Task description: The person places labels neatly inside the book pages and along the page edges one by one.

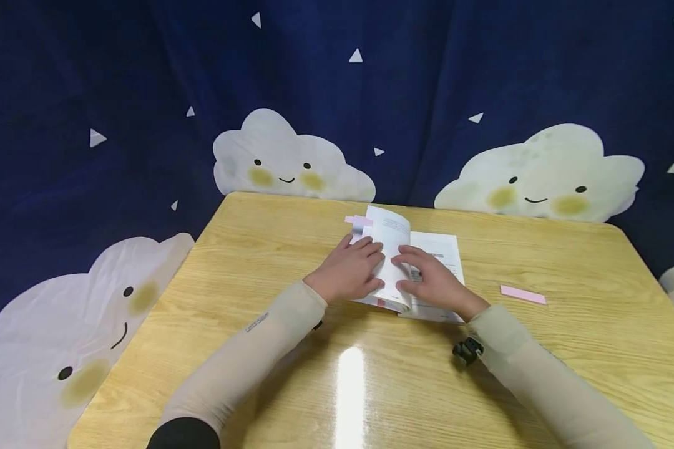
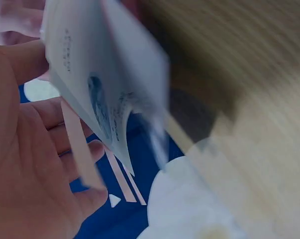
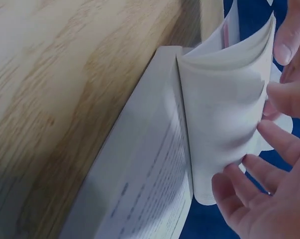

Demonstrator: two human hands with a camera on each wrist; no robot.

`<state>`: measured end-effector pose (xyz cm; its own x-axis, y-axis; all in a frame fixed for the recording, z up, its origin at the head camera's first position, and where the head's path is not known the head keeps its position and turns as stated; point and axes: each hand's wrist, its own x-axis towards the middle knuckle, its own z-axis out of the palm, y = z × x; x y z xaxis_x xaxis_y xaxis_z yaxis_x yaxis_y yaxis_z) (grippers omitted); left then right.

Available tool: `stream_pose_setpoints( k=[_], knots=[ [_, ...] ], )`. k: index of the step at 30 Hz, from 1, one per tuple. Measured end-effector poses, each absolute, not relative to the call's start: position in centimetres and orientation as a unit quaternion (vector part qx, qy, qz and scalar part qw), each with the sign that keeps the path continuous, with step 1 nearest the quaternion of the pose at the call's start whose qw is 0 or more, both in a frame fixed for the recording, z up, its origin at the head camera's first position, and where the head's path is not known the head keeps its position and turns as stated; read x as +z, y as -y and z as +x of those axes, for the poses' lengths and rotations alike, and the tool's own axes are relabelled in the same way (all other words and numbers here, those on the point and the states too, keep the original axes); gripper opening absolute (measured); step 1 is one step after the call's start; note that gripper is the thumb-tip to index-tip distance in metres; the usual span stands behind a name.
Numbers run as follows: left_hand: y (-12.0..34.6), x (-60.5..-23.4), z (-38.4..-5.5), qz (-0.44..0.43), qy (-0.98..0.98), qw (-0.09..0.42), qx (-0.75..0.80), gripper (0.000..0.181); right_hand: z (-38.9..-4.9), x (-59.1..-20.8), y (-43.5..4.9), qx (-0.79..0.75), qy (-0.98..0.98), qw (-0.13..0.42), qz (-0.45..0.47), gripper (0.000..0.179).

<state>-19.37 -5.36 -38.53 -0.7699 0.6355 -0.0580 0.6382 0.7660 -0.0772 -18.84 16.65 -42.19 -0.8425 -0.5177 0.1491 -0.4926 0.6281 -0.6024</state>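
Observation:
A book with white printed pages point(image 1: 393, 237) lies spread on the table, a thick bundle of its leaves raised and bowed over to the left. My left hand point(image 1: 351, 268) holds the outer edge of this bundle, thumb near the lower part and fingers higher up. The fingertips of my right hand point(image 1: 432, 280) touch the curved face of the bundle; in the right wrist view the fingers point(image 3: 239, 184) are loosely bent against it. Pink paper strips point(image 2: 79, 144) stick out of the leaves beside my left fingers. The right-hand page point(image 3: 145, 164) lies flat, partly beneath my right hand.
A loose pink strip point(image 1: 522, 294) lies on the wooden table point(image 1: 269, 249), right of the book. Behind the table hangs a dark blue cloth point(image 1: 404, 100) with smiling clouds. Dark wrist gear point(image 1: 468, 351) is under my right wrist.

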Motion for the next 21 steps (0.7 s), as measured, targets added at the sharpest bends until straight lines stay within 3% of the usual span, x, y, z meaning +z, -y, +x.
stream_pose_setpoints(
  k=[5,13,21],
  knots=[
    [5.7,-39.6,-19.6,0.337,-0.941,0.010,-0.035,0.048,-18.7,-42.5,-17.0,-0.345,-0.901,0.027,-0.261,0.042],
    [5.8,-40.9,-19.8,0.326,-0.945,0.008,-0.035,0.042,-18.7,-43.8,-17.8,-0.265,-0.923,-0.009,-0.278,0.045],
    [5.5,-41.5,-19.9,0.349,-0.937,0.013,-0.029,0.054,-18.6,-43.5,-17.3,-0.204,-0.926,-0.032,-0.315,0.048]
  ],
)
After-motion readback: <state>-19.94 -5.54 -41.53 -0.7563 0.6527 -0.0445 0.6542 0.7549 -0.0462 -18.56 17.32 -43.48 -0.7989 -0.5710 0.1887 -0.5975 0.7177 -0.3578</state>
